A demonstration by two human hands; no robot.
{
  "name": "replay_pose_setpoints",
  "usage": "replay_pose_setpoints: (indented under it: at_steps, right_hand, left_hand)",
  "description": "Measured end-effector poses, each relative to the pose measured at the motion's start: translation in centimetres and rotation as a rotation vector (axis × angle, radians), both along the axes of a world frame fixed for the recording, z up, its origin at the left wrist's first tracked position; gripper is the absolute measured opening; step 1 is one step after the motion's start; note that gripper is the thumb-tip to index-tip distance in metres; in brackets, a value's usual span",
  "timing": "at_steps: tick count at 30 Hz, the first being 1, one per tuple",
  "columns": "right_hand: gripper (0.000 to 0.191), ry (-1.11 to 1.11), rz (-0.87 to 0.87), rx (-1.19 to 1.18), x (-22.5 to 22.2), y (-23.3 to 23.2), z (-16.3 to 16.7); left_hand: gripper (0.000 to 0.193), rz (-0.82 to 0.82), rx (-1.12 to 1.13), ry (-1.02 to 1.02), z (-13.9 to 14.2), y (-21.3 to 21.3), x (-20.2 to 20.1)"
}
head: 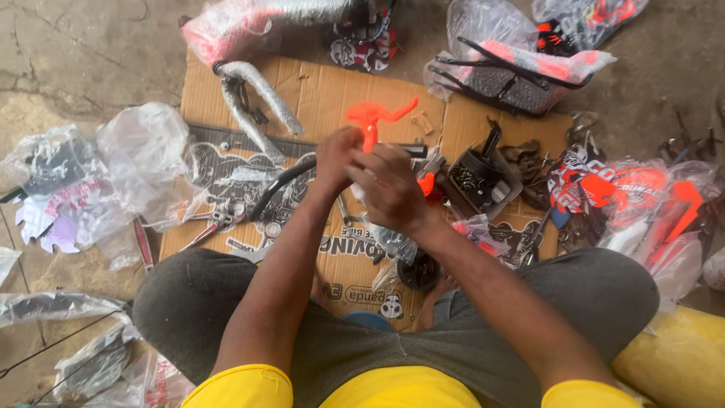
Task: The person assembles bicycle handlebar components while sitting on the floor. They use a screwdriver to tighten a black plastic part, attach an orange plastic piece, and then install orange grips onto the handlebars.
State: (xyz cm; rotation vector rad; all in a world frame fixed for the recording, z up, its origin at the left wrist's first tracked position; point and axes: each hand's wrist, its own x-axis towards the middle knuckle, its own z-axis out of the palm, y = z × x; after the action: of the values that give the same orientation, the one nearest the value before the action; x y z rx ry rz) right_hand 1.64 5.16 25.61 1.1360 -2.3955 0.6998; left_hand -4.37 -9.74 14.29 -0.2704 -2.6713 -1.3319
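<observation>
Left hand [337, 155] closed around base of orange brake lever [374, 121]; lever held upright above cardboard sheet [325, 98], at centre of view. Right hand [389, 189] pressed against left, fingers curled; exact pinch could not be told. Black handlebar [283, 183] extended left beneath hands. Open parts box [477, 180] lay just beside right hand, within reach.

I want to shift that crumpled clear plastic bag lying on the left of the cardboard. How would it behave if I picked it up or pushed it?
The clear plastic bag looks thin and crumpled, so it would probably flop and sag rather than hold its shape. It likely weighs little for its bulk and may slide easily over the cardboard. Its glossy film could be slippery to pinch.
</observation>
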Motion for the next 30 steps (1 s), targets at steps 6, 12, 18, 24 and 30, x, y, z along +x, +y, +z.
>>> replay_pose_setpoints:
  at_steps: [6, 12, 18, 24, 30]
  right_hand:
    - [0.028, -0.672, -0.441, 0.218, -0.5, 5.0, -7.7]
    - [0.045, -0.781, -0.52, 0.482, 0.3, 3.9, -9.7]
    - [0.054, -0.83, -0.605, 0.319, -2.2, 4.8, -8.0]
    - [0.062, -1.131, -0.556, -0.84, -4.1, 10.9, -2.2]
    - [0.053, -1.104, -0.201, -1.604, -3.5, 16.2, 3.2]
  left_hand:
    - [0.002, 0.073, 0.069, 0.008, 0.5, 0.7, -0.3]
    - [0.006, 0.076, 0.026, -0.043, 1.8, 0.3, -1.1]
    - [0.004, 0.065, 0.058, -0.045, 1.1, 0.2, -1.2]
    - [0.006, 0.057, 0.089, -0.064, 1.6, 0.0, -1.0]
    - [0.018, 0.008, 0.143, -0.021, 2.9, -0.5, -0.6]
